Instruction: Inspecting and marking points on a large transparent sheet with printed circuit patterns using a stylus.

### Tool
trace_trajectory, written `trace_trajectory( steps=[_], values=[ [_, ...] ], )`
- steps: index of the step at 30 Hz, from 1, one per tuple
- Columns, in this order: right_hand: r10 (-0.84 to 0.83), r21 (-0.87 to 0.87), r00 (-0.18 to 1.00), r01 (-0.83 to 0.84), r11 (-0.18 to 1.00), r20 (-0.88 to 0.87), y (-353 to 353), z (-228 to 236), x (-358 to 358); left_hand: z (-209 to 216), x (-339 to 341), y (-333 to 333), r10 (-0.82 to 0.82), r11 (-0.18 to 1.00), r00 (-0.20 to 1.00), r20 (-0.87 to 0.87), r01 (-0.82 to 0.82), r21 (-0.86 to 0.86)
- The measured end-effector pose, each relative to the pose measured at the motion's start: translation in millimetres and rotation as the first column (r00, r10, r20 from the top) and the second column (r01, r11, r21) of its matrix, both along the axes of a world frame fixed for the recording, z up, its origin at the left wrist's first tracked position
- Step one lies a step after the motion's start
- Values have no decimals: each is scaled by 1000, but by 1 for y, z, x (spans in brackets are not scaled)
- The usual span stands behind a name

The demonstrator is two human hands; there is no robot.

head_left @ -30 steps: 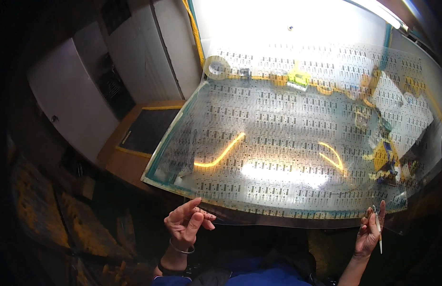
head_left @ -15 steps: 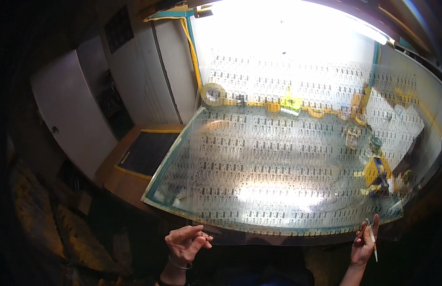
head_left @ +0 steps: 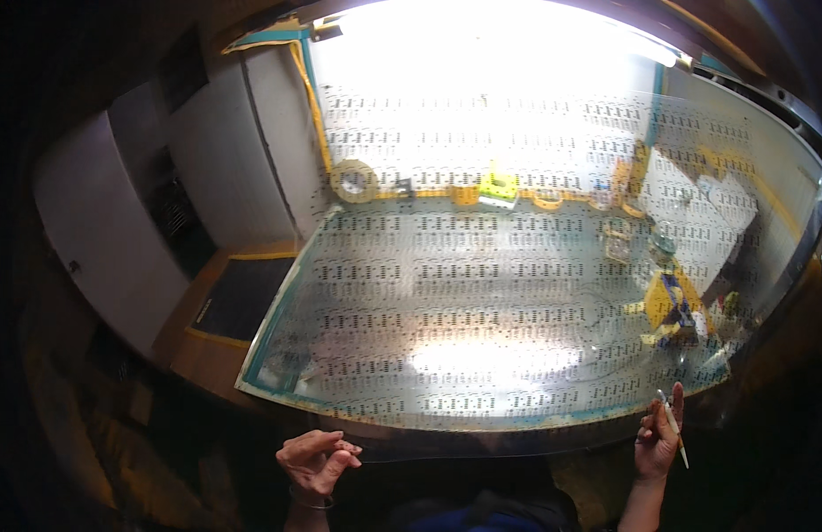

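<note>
A large transparent film sheet (head_left: 482, 315), printed with rows of small dark marks, hangs in front of me above a glass-topped table (head_left: 256, 372) edged in teal and pale tape. My left hand (head_left: 317, 463) pinches the film's lower left edge between thumb and fingers. On the other side, my right hand (head_left: 659, 439) is closed around a slim white pen-like tool (head_left: 675, 430), its tapered end pointing down. The right fingers are also at the film's lower right edge; whether they grip it is hard to see.
Behind the film are a tape roll (head_left: 354, 182), a yellow-green object (head_left: 498, 190), a yellow-and-blue item (head_left: 673, 301) and white sheets (head_left: 690, 213). A bright lit panel (head_left: 491, 53) stands at the back. To the left are a dark mat (head_left: 242, 297) and a white door (head_left: 114, 230).
The whole view has shifted, so table, film and both hands appear farther left. Both hands keep their hold, and the film's lower edge stays at my hands.
</note>
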State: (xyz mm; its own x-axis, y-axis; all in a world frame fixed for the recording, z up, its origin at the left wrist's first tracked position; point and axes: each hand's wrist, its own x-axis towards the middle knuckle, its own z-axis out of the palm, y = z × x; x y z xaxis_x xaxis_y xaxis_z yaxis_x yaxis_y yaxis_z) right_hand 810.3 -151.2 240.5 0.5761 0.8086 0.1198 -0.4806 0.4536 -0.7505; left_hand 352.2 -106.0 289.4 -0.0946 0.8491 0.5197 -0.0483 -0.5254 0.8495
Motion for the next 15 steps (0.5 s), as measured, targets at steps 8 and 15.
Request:
trace_trajectory(
  steps=[8,15],
  values=[
    [20,-2,997,-20,1000,-71,1,5,7,-1,2,4,-10,999,999,36,11,-31],
    [-38,-55,993,32,998,-112,5,2,7,1,1,6,-13,1000,1000,6,13,-22]
  ],
)
